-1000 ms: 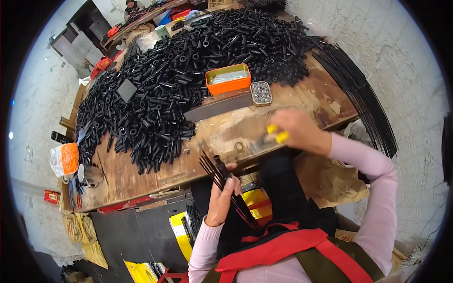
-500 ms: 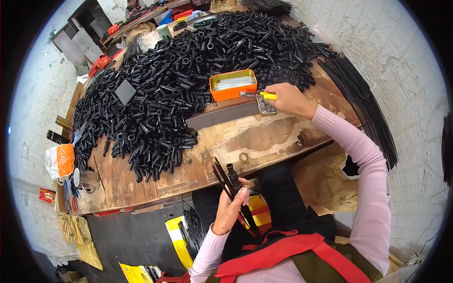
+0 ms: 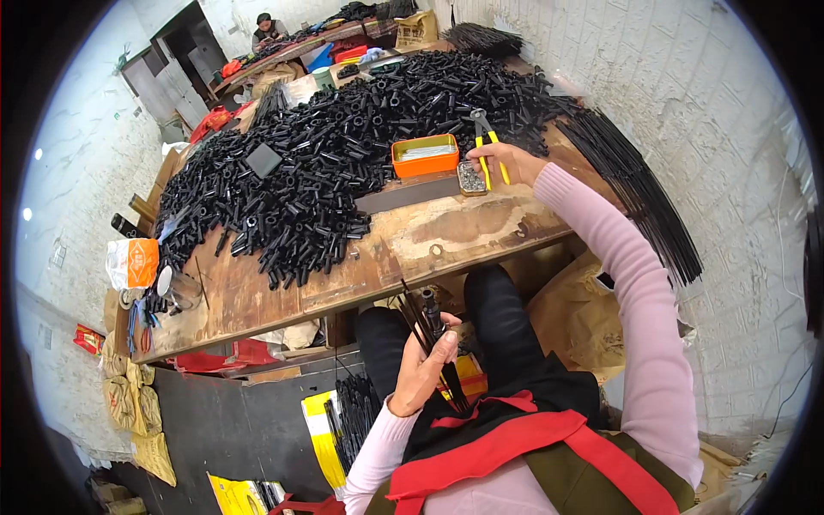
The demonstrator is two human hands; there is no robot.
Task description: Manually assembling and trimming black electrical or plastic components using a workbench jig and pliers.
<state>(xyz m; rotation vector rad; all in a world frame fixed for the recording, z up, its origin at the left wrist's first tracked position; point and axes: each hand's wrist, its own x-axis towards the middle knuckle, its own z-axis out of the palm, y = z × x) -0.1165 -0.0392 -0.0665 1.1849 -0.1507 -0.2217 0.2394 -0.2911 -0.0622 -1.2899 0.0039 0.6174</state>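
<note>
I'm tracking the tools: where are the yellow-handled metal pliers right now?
In the head view, right of centre, the yellow-handled metal pliers are in the right hand, just right of the orange rectangular tin.

2 hands [image 3: 421,372] apart — right arm [image 3: 625,257] outstretched

"Yellow-handled pliers [image 3: 481,125] here, grey head pointing away, handles spread, right by a small tray [image 3: 474,194] of metal bits [image 3: 470,178]!"
"And thin black rods [image 3: 411,321] slanting in the left hand [image 3: 422,369], a black tubular piece [image 3: 431,312] beside them!"
</note>
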